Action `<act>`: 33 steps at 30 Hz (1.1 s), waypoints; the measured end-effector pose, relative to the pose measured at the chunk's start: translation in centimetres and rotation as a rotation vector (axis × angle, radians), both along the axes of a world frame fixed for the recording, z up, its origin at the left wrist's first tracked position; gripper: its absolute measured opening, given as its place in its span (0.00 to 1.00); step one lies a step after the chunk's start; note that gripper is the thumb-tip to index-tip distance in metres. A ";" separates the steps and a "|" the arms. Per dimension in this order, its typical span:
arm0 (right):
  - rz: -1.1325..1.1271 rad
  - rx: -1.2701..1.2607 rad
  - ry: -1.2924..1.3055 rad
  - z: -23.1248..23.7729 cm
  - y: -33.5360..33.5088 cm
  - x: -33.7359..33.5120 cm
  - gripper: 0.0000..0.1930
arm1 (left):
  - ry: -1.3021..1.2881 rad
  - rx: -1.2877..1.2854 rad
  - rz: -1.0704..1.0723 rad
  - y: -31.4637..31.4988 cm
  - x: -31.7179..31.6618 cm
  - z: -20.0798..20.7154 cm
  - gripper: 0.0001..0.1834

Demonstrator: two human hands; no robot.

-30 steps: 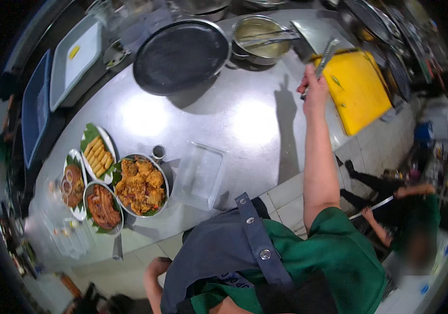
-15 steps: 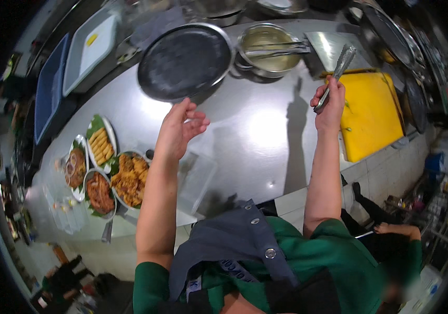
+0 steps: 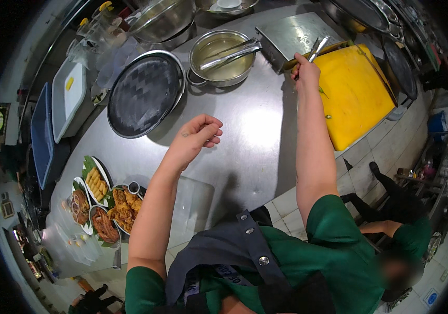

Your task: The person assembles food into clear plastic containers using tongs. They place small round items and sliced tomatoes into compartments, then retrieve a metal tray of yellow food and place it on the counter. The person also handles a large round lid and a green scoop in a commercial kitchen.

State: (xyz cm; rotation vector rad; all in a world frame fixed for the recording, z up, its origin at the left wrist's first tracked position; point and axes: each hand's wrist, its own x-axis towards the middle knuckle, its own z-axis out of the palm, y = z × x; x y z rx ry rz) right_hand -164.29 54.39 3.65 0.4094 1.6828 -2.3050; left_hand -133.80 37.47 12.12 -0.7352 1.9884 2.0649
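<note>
My right hand (image 3: 306, 74) is wrapped round a pair of metal tongs (image 3: 318, 48), whose tips point up and away, over the far left corner of a yellow cutting board (image 3: 357, 99). Near the middle of the steel table (image 3: 245, 172), my left hand (image 3: 199, 137) hovers with its fingers loosely curled in and nothing visible in them. Beyond it, a round black tray (image 3: 145, 94) leans over a metal rim. Right of the tray stands a steel pot (image 3: 219, 82) of pale liquid, with another pair of tongs (image 3: 232, 56) laid across it.
Plates of fried rolls (image 3: 96, 183), fried pieces (image 3: 124, 209) and other browned food sit at the left. A clear plastic sheet or lid (image 3: 195, 201) lies by my left forearm. A steel box (image 3: 297, 35), bowls (image 3: 161, 21) and tubs (image 3: 70, 99) line the far side. Another person (image 3: 412, 230) is at the right.
My right hand has moved forward and left with the tongs, to the board's far corner. The left hand has turned and its fingers have curled in. My view has shifted too.
</note>
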 end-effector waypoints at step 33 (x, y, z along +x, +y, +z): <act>0.354 1.848 0.647 2.0 2.7 -12.9 0.15 | 0.041 0.154 0.508 -0.5 13.9 2.5 0.13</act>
